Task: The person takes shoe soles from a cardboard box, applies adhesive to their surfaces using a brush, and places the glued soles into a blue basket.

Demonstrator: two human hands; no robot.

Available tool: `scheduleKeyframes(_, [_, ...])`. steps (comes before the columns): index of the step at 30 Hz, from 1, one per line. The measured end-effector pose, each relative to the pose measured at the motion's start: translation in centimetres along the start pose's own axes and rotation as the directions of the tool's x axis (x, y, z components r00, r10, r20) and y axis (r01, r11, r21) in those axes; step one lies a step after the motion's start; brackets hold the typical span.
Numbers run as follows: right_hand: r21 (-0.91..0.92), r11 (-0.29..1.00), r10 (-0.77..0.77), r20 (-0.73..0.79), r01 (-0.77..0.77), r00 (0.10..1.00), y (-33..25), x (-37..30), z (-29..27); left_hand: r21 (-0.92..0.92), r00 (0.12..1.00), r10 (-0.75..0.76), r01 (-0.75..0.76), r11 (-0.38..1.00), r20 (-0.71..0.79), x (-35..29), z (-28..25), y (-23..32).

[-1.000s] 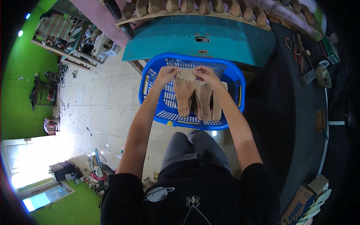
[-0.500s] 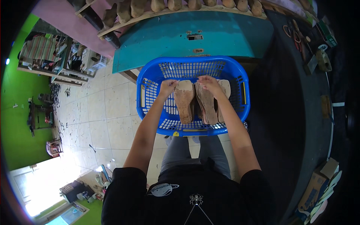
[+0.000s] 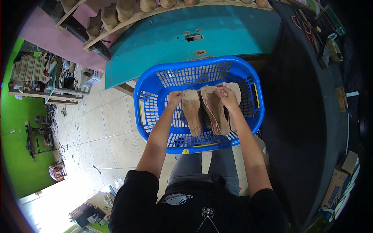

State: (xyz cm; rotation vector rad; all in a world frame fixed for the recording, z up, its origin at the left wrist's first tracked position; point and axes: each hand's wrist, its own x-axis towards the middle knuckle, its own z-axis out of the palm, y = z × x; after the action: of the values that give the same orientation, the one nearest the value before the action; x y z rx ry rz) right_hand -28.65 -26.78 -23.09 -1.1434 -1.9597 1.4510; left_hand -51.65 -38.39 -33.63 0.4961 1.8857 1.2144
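Observation:
A blue plastic basket [image 3: 142,83] with slotted sides holds several brown, sole-shaped insoles standing in stacks. At the left edge of the left insole [image 3: 191,110], my left hand [image 3: 175,98] is closed, its fingertips at the wide upper end. My right hand [image 3: 228,97] pinches the upper end of the middle insole [image 3: 216,112], which leans against others in its stack. Behind my right hand and wrist, another pale insole [image 3: 234,90] is partly hidden. The lower, narrower ends of the insoles point toward me.
Beyond the basket stands a teal table [image 3: 155,42] with a cut-out hole. Wooden shoe lasts [image 3: 125,9] line a rack above it. At right is a dark-covered surface [image 3: 299,116] with scissors [image 3: 307,27] and a cardboard box [image 3: 337,186]. A cluttered shelf [image 3: 50,91] stands at left.
The basket appears lower and larger in view, slightly tilted. My right hand has come down onto the middle insoles' upper edge, its fingers now pinched; my left hand stays by the left insole.

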Motion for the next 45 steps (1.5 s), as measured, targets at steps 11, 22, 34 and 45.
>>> scheduleKeyframes(11, [-0.311,0.929,-0.22,-0.027,0.201,0.975,0.5,0.5,1.1,0.663,0.998,-0.065,0.03,0.748,0.028,0.1,2.9,1.3])
scheduleKeyframes(22, [-0.15,0.983,-0.123,-0.089,0.108,0.988,-1.4,-4.4,0.1,0.409,0.962,0.258,-0.273,0.871,0.093,-4.2,1.0,4.5])
scheduleKeyframes(34, [0.01,1.0,-0.01,-0.466,0.017,0.885,-8.6,-15.0,-1.4,0.109,0.694,0.5,-0.633,0.766,0.518,-16.2,1.3,13.5])
scheduleKeyframes(45, [-0.237,0.971,-0.176,-0.806,-0.036,0.566,-11.6,-24.6,-10.5,-0.236,0.307,0.615,-0.729,0.643,0.726,-23.4,13.3,23.5])
